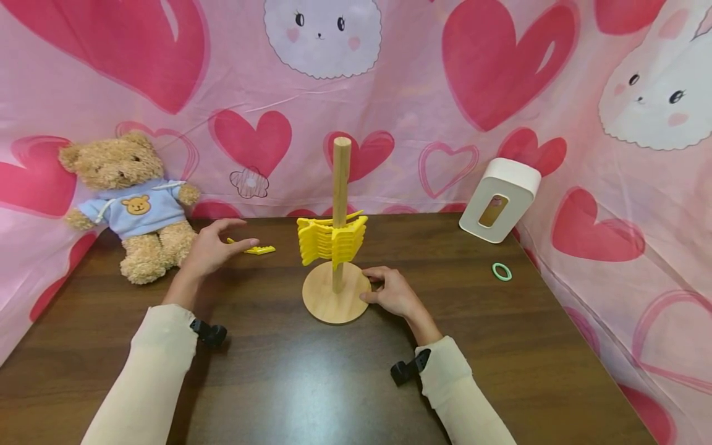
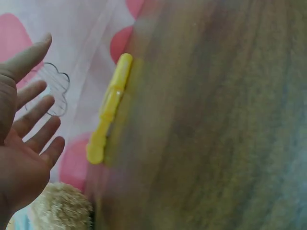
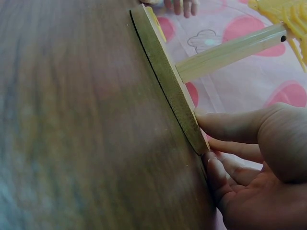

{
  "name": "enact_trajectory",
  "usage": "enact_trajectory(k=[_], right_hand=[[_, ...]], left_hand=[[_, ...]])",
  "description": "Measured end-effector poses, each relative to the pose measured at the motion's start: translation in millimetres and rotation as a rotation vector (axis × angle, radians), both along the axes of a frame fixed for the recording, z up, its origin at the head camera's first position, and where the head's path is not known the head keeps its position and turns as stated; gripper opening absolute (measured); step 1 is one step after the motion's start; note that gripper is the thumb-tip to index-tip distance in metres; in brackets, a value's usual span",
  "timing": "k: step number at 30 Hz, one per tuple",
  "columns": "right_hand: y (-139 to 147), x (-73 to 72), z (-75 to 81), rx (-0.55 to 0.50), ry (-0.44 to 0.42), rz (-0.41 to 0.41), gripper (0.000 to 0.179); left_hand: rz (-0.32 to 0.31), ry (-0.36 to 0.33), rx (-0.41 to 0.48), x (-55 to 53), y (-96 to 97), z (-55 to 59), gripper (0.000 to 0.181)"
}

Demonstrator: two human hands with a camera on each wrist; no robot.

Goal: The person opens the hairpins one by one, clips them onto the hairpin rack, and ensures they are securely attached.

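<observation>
A wooden stand (image 1: 337,293) with a round base and an upright post stands in the middle of the table. Several yellow plastic pieces (image 1: 347,242) are stacked around its post. My right hand (image 1: 394,292) pinches the right edge of the base between thumb and fingers; the right wrist view shows the thumb on top of the rim (image 3: 165,79). To the left, my left hand (image 1: 214,247) hovers with fingers spread beside a loose yellow plastic piece (image 1: 260,250) lying on the table. In the left wrist view a gap separates that hand from the slim yellow piece (image 2: 110,110).
A teddy bear (image 1: 136,210) in a blue top sits at the back left, close to my left hand. At the back right stands a white box-like object (image 1: 499,201) with an oval opening, and a green ring (image 1: 502,272) lies before it. Pink heart-print cloth (image 1: 411,117) borders the table.
</observation>
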State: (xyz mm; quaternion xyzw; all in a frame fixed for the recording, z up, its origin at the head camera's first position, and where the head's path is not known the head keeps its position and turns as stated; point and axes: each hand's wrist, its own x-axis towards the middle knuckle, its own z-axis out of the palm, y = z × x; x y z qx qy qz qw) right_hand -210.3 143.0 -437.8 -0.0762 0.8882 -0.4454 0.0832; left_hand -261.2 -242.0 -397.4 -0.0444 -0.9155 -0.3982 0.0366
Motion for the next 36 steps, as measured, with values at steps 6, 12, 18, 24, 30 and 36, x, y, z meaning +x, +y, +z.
enact_trajectory(k=[6,12,18,24,30,36], right_hand=[[-0.2,0.2,0.2,0.002,0.004,0.002,0.047],[0.2,-0.2,0.5,0.003,0.005,-0.001,0.047],[-0.4,-0.4,1.3,0.005,0.006,0.0,0.047],[0.4,-1.0,0.8,-0.003,0.006,0.0,0.048],[1.1,-0.4,0.5,-0.009,0.011,0.003,0.048],[0.9,-1.0,-2.0,-0.003,0.009,-0.002,0.048]], left_hand=[[0.024,-0.041,0.01,-3.7,-3.6,-8.6,0.076],[0.005,-0.106,0.007,-8.4,-6.7,-16.5,0.08],[-0.017,-0.141,0.07,-11.3,-10.8,-24.3,0.082],[-0.037,-0.157,0.089,-11.4,-14.0,-27.1,0.072],[-0.022,-0.143,0.043,-11.4,-15.1,-31.5,0.06],[0.002,-0.158,0.012,-12.2,-17.3,-36.0,0.058]])
